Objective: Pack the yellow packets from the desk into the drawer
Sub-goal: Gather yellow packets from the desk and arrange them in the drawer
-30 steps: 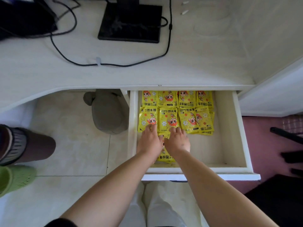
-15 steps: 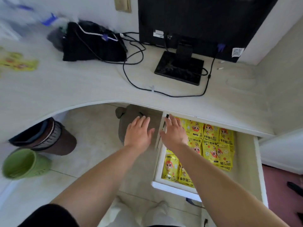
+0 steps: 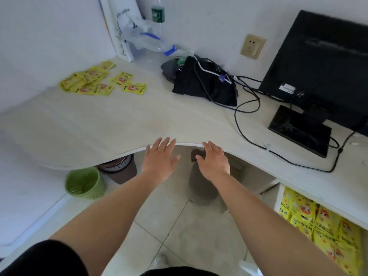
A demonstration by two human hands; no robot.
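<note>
Both your hands had come away from the drawer [image 3: 278,198] since the frame half a second earlier. Your head had also swung left, so the black bag [image 3: 201,84] sat near the middle of the view instead of off to the left.

Your left hand [image 3: 159,162] and right hand [image 3: 214,163] were both empty, palms down, with the fingers straight and slightly spread. They were in front of the black bag, just at the curved front edge of the counter [image 3: 139,120]. I could not tell whether the fingertips touched that edge or hovered above it. Carrying nothing made sense, since the last batch looked delivered and flat, relaxed hands were ready to gather more.

The loose yellow packets [image 3: 93,82] lay in a scattered, partly overlapping heap on the counter. They were well to the left of the black bag and a little farther back, toward the wall. They were well apart from both hands, so the next move seemed to call for a long reach forward and left.

The packed packets [image 3: 322,224] lay in rows in the drawer, far to the right of the black bag and below counter level. The drawer stood pulled out, presumably so you could return with a handful without stopping to open it. By my judgement the job was well along, with one small heap left.

The monitor [image 3: 322,66] stood right of the black bag, with cables trailing across the counter between them, off your likely path.
</note>
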